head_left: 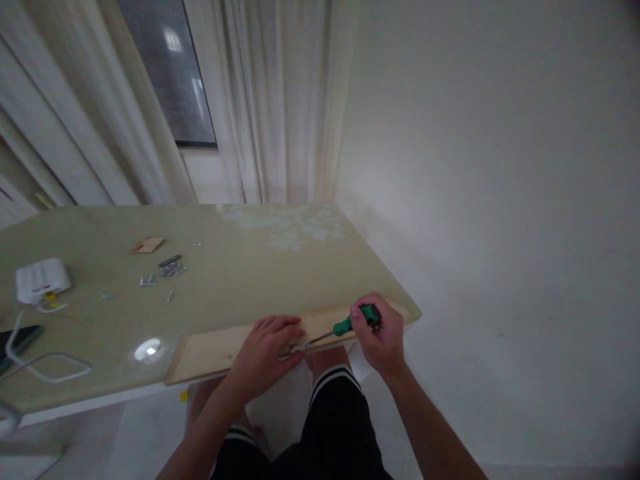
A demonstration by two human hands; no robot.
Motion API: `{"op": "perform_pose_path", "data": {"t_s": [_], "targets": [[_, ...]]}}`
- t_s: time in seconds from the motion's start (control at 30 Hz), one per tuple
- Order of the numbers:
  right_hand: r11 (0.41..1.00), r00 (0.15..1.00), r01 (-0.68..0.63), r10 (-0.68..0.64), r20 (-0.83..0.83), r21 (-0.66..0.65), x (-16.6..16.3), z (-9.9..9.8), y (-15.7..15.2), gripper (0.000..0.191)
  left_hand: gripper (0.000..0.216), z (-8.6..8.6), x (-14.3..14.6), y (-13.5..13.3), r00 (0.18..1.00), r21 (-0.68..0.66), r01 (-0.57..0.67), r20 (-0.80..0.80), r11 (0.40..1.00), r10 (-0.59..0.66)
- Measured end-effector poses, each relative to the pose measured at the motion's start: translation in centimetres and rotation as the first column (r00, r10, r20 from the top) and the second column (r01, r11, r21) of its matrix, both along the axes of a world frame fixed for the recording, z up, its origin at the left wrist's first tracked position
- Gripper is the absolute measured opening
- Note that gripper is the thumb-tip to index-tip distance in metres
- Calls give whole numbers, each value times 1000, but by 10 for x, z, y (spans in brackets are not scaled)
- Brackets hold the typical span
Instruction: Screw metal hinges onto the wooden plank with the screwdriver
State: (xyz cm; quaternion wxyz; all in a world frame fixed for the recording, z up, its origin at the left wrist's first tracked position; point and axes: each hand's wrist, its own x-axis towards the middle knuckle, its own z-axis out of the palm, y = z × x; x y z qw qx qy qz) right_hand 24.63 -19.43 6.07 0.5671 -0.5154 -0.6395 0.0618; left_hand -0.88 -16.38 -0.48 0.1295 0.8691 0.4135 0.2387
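Note:
A long pale wooden board (215, 353) lies along the front edge of the table. My left hand (273, 343) grips the board near its middle, fingers curled over the top and thumb by the front edge. Beside that thumb is a small metal piece (300, 347), partly hidden, whose kind I cannot make out. My right hand (379, 333) is closed around the green and black handle of a screwdriver (344, 327). Its shaft slants down to the left, with the tip at the metal piece.
On the table (240, 273) lie a heap of screws (171, 269), several loose screws, a dark metal strip (170, 261) and a small wooden piece (148, 245). A white box (43, 280) with a white cable (55, 380) sits at left. A wall (500, 233) stands right.

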Motion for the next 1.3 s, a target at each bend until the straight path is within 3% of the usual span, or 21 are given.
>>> {"op": "perform_pose_path", "data": {"t_s": [0.27, 0.47, 0.67, 1.07, 1.2, 1.3], "targets": [[999, 999, -40, 41, -16, 30, -2, 6, 4, 21, 29, -4, 2, -2, 1000, 6, -6, 27, 1000, 5], [997, 993, -72, 74, 92, -21, -4, 13, 7, 18, 31, -4, 1, 0, 999, -22, 3, 46, 1000, -2], [993, 959, -116, 108, 264, 15, -8, 26, 8, 17, 31, 2, 3, -2, 999, -69, -4, 43, 998, 7], [994, 951, -104, 109, 289, -33, -13, 28, 15, 17, 32, 6, 6, -3, 997, -96, -15, 68, 995, 21], [981, 902, -84, 149, 405, -174, -15, 42, 15, 17, 30, 7, 5, -3, 997, -85, -10, 74, 996, 16], [952, 784, 48, 151, 602, -301, -15, 61, 19, 20, 29, 7, 5, -2, 997, -89, -11, 73, 996, 18]]}}
